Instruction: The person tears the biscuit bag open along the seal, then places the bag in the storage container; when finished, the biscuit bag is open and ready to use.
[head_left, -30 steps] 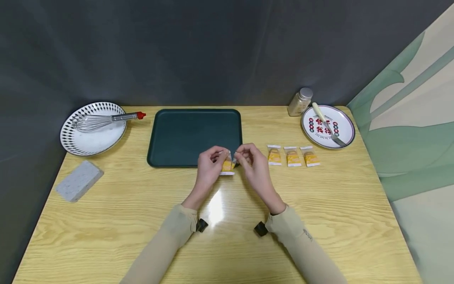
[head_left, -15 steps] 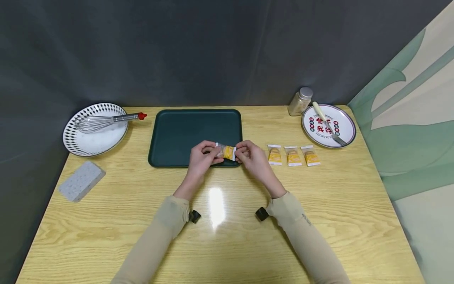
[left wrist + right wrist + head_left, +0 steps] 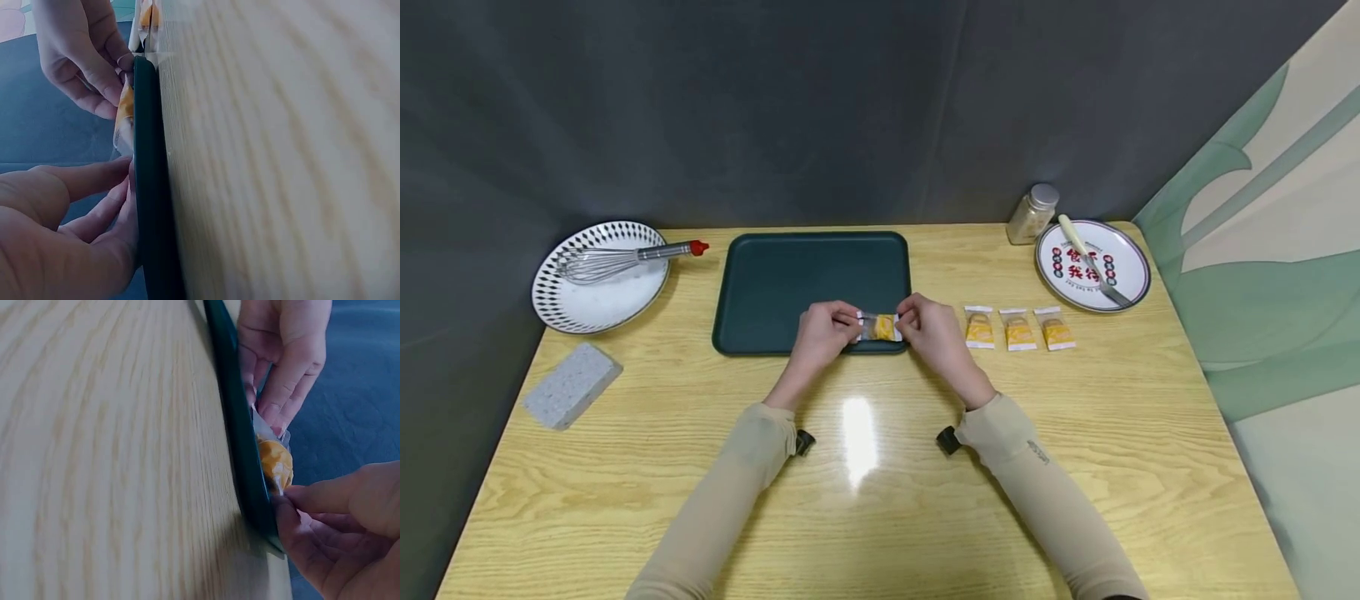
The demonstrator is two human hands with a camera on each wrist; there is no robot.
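Observation:
A small wrapped snack packet (image 3: 884, 327), yellow and clear with white end seals, lies crosswise at the near right corner of the dark green tray (image 3: 790, 287). My left hand (image 3: 822, 335) pinches its left end between thumb and fingers. At the other end my right hand (image 3: 934, 332) grips the seal with its fingertips. In the right wrist view, the packet (image 3: 275, 462) shows its yellow filling just inside the tray rim (image 3: 240, 444). Whether it touches the tray floor I cannot tell.
Right of the tray lie three similar packets (image 3: 1019, 330) in a row. Behind them stand a shaker jar (image 3: 1033, 215) and a plate (image 3: 1078, 292) with a fork (image 3: 1086, 260). At left are a patterned plate (image 3: 617, 300), a whisk (image 3: 651, 252) and a grey block (image 3: 572, 386).
The packet has gone from upright at the tray's front edge to lying sideways over its near right corner. My left hand shifted left, and lately both hands levelled the packet.

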